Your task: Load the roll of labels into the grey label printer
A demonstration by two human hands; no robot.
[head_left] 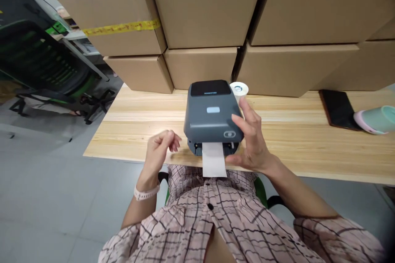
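A dark grey label printer (212, 115) stands near the front edge of the wooden table, its lid slightly raised at the front. From its front slot a white label strip (214, 160) hangs out over the table edge. My right hand (253, 139) is at the printer's right front corner, fingers spread, with the thumb close to the strip. Left of the printer, my left hand (163, 148) hovers with its fingers curled together; nothing shows in it. Behind the printer's right back corner lies a white label roll (239, 89).
Stacked cardboard boxes (203, 8) line the table's (290, 139) back edge. At the right, a black phone (338, 109) lies beside a green and pink cup (375, 119) on its side. A black chair (40, 57) stands on the floor at the left.
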